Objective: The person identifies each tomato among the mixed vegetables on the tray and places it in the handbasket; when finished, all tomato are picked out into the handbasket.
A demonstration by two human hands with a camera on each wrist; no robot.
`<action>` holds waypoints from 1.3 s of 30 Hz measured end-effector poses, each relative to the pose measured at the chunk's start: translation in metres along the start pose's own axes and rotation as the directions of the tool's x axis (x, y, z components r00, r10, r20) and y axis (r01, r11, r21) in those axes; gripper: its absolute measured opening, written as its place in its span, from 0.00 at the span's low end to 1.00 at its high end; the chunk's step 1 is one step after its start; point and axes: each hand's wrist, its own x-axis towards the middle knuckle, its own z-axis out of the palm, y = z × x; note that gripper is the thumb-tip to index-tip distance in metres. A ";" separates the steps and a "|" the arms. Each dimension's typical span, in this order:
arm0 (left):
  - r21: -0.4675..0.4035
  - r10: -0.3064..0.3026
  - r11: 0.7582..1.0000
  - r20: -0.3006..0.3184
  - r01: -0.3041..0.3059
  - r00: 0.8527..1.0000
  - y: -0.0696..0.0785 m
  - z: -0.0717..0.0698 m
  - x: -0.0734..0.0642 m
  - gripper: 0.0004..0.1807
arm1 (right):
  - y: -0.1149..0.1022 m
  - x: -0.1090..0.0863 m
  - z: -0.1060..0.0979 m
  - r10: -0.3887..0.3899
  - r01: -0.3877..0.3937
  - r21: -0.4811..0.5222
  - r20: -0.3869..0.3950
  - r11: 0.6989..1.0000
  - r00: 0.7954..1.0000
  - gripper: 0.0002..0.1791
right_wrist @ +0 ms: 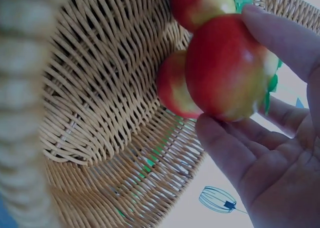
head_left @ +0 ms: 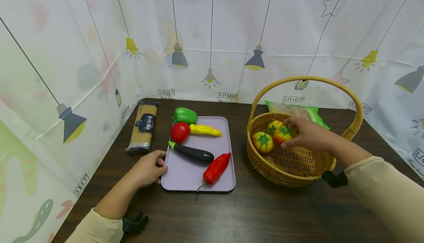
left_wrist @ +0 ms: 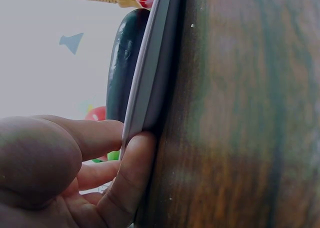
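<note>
My left hand (head_left: 149,169) pinches the left rim of a pale purple tray (head_left: 212,143), thumb on top and a finger below in the left wrist view. On the tray lie an eggplant (head_left: 193,153), a red chili pepper (head_left: 216,169), a yellow pepper (head_left: 206,130), a red tomato (head_left: 180,132) and a green bell pepper (head_left: 185,115). Inside a wicker basket (head_left: 281,173), my right hand (head_left: 308,134) holds a red-and-yellow tomato (right_wrist: 227,68) between thumb and fingers. Two similar tomatoes (head_left: 263,142) are beside it in the basket.
A pack of spaghetti (head_left: 144,125) lies left of the tray. Behind the basket is a green-edged clear bag (head_left: 294,111). The tall basket handle (head_left: 306,78) arches over my right hand. A printed cloth (head_left: 212,22) hangs behind the dark wooden table (head_left: 232,217).
</note>
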 end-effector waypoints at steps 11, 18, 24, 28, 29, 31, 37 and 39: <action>-0.003 0.021 1.000 -0.002 -0.021 1.000 -0.002 0.001 0.001 0.31 | 0.000 0.004 0.000 0.024 -0.020 -0.035 0.109 0.999 0.994 0.45; -0.005 0.021 1.000 0.001 -0.021 1.000 -0.002 0.001 0.001 0.31 | 0.002 0.005 0.004 0.038 -0.029 -0.059 0.169 0.998 0.985 0.44; -0.004 0.023 1.000 0.000 -0.023 1.000 -0.003 0.000 0.002 0.31 | 0.004 0.005 0.008 0.032 -0.017 -0.075 0.207 0.997 0.978 0.45; -0.005 0.025 1.000 0.000 -0.025 1.000 -0.004 0.000 0.002 0.31 | 0.004 0.005 0.009 0.028 -0.011 -0.082 0.211 0.997 0.977 0.45; -0.004 0.024 1.000 0.000 -0.024 1.000 -0.004 0.000 0.002 0.31 | 0.004 0.005 0.008 0.029 -0.011 -0.082 0.214 0.997 0.977 0.46; -0.004 0.022 1.000 0.000 -0.022 1.000 -0.004 0.000 0.002 0.31 | 0.002 0.006 0.007 0.031 -0.014 -0.076 0.221 0.997 0.975 0.47; 0.001 0.023 1.000 0.000 -0.023 1.000 -0.004 0.000 0.003 0.31 | -0.004 0.009 0.002 0.023 -0.006 -0.070 0.241 0.998 0.970 0.47; 0.002 0.024 1.000 0.001 -0.024 1.000 -0.004 0.000 0.003 0.31 | -0.006 0.009 0.000 0.016 0.003 -0.078 0.236 0.997 0.972 0.46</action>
